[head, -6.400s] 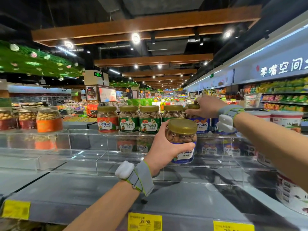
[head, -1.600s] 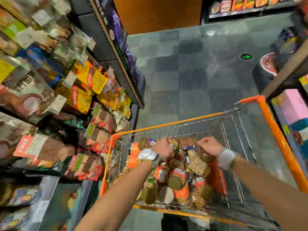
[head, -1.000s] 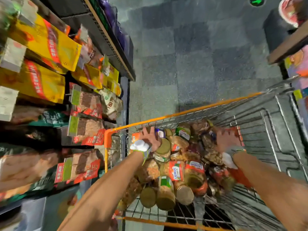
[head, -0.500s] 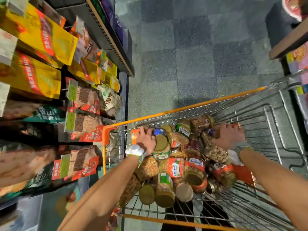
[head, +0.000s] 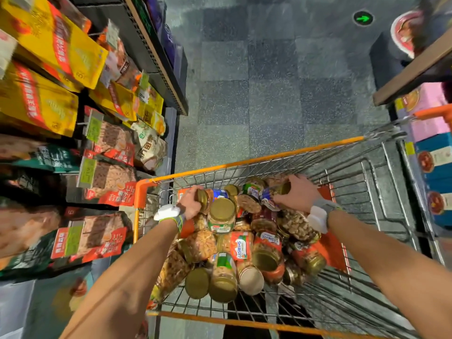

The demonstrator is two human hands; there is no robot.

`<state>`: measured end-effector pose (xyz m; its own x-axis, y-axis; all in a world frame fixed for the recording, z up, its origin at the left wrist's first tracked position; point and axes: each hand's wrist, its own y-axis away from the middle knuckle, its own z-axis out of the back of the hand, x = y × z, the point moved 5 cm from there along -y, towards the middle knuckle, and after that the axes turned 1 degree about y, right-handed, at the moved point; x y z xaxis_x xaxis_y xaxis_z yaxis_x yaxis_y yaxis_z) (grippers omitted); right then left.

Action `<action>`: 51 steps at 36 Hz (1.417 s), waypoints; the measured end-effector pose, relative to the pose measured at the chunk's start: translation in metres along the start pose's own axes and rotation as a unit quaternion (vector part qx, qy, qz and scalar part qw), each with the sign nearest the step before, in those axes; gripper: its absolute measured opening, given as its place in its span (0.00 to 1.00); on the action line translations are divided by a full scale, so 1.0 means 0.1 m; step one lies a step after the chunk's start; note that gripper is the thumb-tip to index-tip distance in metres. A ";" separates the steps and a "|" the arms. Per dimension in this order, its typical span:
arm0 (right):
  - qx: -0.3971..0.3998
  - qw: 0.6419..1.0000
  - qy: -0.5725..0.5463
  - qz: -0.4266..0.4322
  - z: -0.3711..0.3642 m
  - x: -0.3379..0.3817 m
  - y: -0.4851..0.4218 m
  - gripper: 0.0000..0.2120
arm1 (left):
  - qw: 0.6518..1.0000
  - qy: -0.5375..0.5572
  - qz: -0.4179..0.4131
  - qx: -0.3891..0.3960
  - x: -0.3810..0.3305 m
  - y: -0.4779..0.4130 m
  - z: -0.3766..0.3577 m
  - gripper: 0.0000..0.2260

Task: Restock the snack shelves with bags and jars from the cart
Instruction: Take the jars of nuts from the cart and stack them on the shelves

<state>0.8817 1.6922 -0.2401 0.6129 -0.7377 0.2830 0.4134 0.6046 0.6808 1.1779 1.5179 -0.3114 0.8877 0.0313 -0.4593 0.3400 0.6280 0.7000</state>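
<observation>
An orange-rimmed wire cart [head: 269, 157] below me holds a heap of gold-lidded nut jars [head: 244, 245]. My left hand [head: 189, 203] grips a gold-lidded jar [head: 203, 200] at the heap's far left. My right hand [head: 297, 193] curls round a blue-labelled jar [head: 271, 193] at the far right of the heap. Both wrists wear grey bands with white trackers. Snack shelves [head: 156, 45] hung with yellow, red and green bags [head: 61, 42] rise on the left.
Grey tiled floor [head: 269, 89] stretches ahead of the cart, with a green arrow marker [head: 363, 18]. A wooden shelf edge [head: 413, 67] and pink and blue boxes [head: 433, 123] stand on the right, close to the cart's side.
Both hands reached deeper into the heap and closed on jars; the left one now wraps a lid end and the right one lifts a blue-labelled jar slightly. The view tilted up a little.
</observation>
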 end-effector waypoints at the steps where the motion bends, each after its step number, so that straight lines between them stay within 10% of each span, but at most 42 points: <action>1: 0.002 1.000 -0.007 0.007 0.01 0.05 0.01 0.37 | 1.000 0.027 0.003 -0.013 0.01 0.00 0.01 0.26; 10: -0.012 0.999 -0.042 0.030 0.05 0.35 0.07 0.35 | 0.990 0.135 0.026 -0.027 0.00 0.08 -0.02 0.16; 29: -0.048 0.994 -0.041 0.085 0.15 0.88 0.24 0.31 | 0.983 -0.177 -0.051 -0.024 -0.42 0.48 -0.07 0.41; 41: -0.044 0.993 -0.046 0.099 0.37 1.05 0.55 0.29 | 0.991 0.074 -0.102 -0.041 -0.54 1.01 0.28 0.33; 51: -0.021 0.962 -0.047 0.270 0.83 1.62 1.41 0.25 | 0.964 0.212 -0.109 -0.120 -0.64 2.45 0.90 0.29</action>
<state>0.9833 1.6329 -0.0428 0.6833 -0.3356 0.6485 0.0796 0.9170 0.3908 1.2326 1.6002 -0.0617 0.5790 0.1608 -0.7993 0.3782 0.8155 0.4380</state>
